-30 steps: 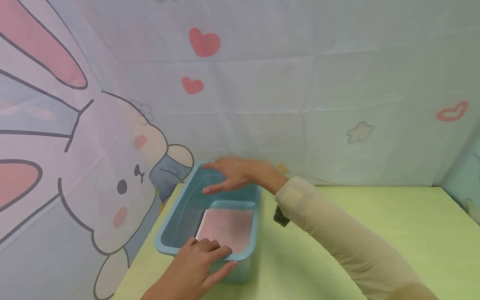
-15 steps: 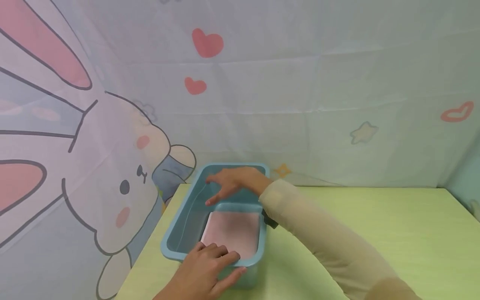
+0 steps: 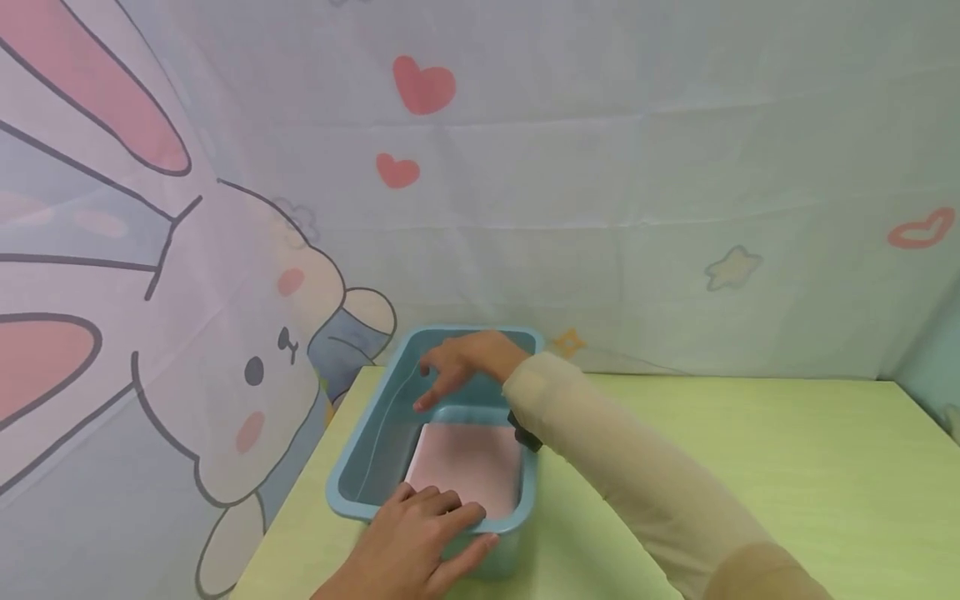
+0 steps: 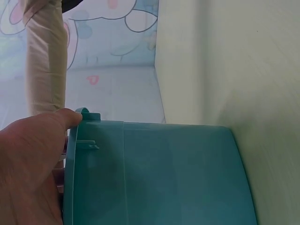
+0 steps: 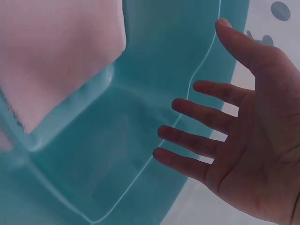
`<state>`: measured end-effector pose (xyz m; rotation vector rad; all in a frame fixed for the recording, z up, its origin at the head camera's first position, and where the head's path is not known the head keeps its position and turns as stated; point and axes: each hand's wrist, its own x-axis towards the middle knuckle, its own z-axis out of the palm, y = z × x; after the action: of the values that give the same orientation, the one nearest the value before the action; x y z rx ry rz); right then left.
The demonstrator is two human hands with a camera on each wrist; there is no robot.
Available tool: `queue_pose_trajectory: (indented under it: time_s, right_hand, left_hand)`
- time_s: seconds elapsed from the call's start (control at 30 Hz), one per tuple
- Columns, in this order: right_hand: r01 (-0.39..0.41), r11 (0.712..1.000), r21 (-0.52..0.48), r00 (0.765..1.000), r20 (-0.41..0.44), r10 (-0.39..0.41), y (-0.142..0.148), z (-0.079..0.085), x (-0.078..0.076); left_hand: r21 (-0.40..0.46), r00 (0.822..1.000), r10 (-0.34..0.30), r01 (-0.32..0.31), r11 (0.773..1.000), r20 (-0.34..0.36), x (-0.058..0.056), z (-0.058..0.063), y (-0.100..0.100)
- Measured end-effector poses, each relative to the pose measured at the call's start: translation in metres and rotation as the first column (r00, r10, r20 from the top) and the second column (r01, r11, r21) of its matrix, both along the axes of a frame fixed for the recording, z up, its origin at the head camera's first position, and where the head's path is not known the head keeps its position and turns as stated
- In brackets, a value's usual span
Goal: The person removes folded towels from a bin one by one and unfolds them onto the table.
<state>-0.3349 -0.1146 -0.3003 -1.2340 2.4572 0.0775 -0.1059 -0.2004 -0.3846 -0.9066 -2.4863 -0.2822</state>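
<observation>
A blue-green plastic bin (image 3: pixel 363 442) stands on the table's left part. On the near side of its floor lies a flat, pink, rectangular thing (image 3: pixel 467 462) with a pale edge; its kind is unclear. My left hand (image 3: pixel 405 542) grips the near rim, fingers over the inside and thumb (image 4: pixel 69 117) outside, as the left wrist view also shows. Over the far half of the bin, my right hand (image 3: pixel 453 367) reaches in with spread fingers and holds nothing. In the right wrist view this hand (image 5: pixel 253 136) is apart from the pink thing (image 5: pixel 61 47).
The pale green table (image 3: pixel 720 467) extends to the right of the bin. Behind it hangs a pale cloth backdrop (image 3: pixel 555 192) with hearts and a large rabbit (image 3: pixel 247 333). A dark device (image 3: pixel 525 433) sits at my right wrist, by the bin's right rim.
My right hand has come down from the far rim into the bin, and its forearm has shifted left. The left hand keeps its hold on the near rim. The view has turned slightly left.
</observation>
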Motion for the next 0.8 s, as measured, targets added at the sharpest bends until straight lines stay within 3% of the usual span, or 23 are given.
queue_pose_trajectory:
  time_s: [0.2,0.33,0.63,0.8]
  right_hand:
    - [0.005,1.000,0.020,1.000,-0.002,-0.005,-0.016,-0.005,0.002]
    - [0.057,0.998,0.009,0.996,0.069,-0.058,-0.022,-0.013,-0.002]
    - [0.211,0.977,-0.022,0.950,0.240,-0.199,-0.021,-0.044,-0.012]
    - [0.249,0.968,-0.016,0.935,0.264,-0.236,-0.019,-0.066,-0.017]
  left_hand:
    - [-0.003,0.999,-0.005,0.005,1.000,-0.034,0.000,0.000,-0.001]
    - [-0.014,0.999,0.000,-0.001,1.000,-0.038,0.000,0.001,0.000]
    - [-0.023,0.997,0.008,-0.010,1.000,-0.071,-0.002,0.000,-0.001]
    - [-0.015,0.996,0.001,-0.003,1.000,-0.094,-0.003,-0.003,-0.001]
